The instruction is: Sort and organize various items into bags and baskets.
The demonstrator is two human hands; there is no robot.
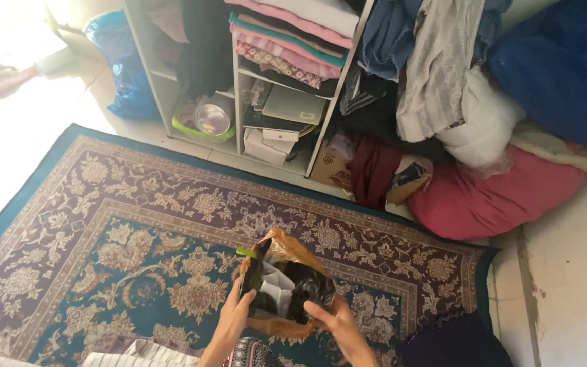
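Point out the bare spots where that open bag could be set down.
The rug lies bare left of the brown bag, and between bag and white shelf. Crowded: the pink cushion corner and the striped cloth by the left hand.

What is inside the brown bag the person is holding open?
Inside the brown bag held by the left hand and right hand: crumpled black plastic and something white. Anything beneath is covered.

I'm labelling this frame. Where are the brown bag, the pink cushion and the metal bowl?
brown bag (292, 250): head view, upper rim.
pink cushion (491, 197): head view, middle.
metal bowl (212, 117): head view, centre.
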